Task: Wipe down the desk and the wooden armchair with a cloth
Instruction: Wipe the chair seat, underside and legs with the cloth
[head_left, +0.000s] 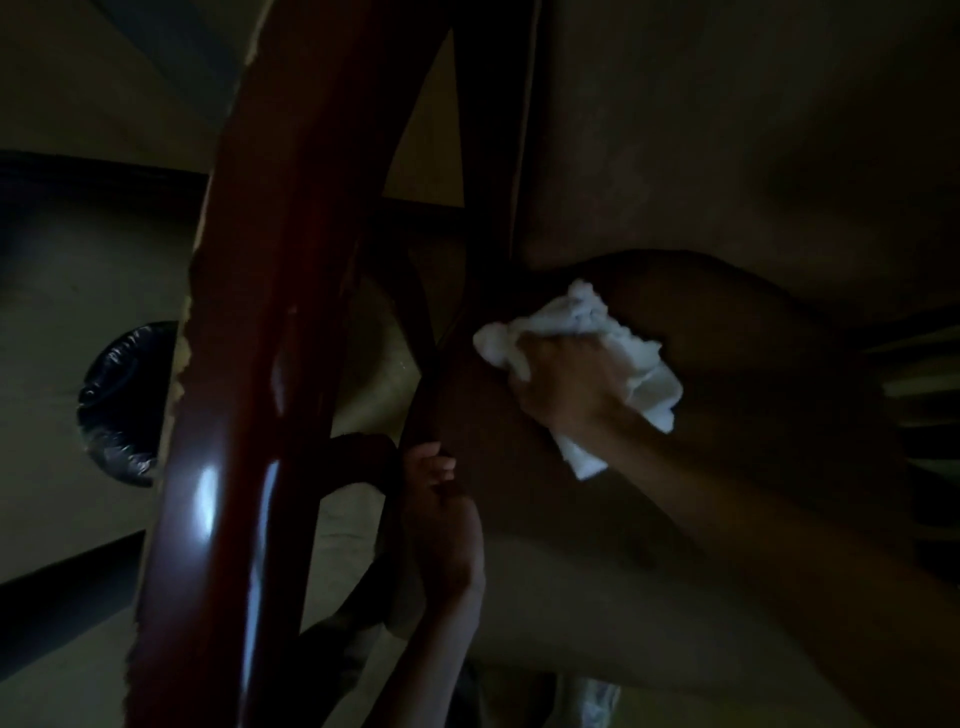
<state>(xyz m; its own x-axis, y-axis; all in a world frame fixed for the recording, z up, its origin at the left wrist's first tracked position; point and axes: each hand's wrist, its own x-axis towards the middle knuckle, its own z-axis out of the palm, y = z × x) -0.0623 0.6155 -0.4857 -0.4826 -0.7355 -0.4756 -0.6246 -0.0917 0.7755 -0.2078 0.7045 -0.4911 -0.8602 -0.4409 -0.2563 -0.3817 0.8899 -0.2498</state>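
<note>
The view is dark. A glossy red-brown rail of the wooden armchair (244, 364) runs down the left-middle of the head view, close to the camera. My right hand (566, 384) is shut on a white crumpled cloth (597, 332) and presses it against a dark curved wooden panel of the chair (727, 322). Lower down, my left hand (441, 514) grips the edge of that dark panel, fingers curled over it. The desk cannot be made out with certainty.
A round bin lined with a black plastic bag (124, 405) stands on the pale floor (62, 291) at the left, behind the rail. A dark skirting line crosses the upper left. Slatted chair parts (914, 395) show at the right edge.
</note>
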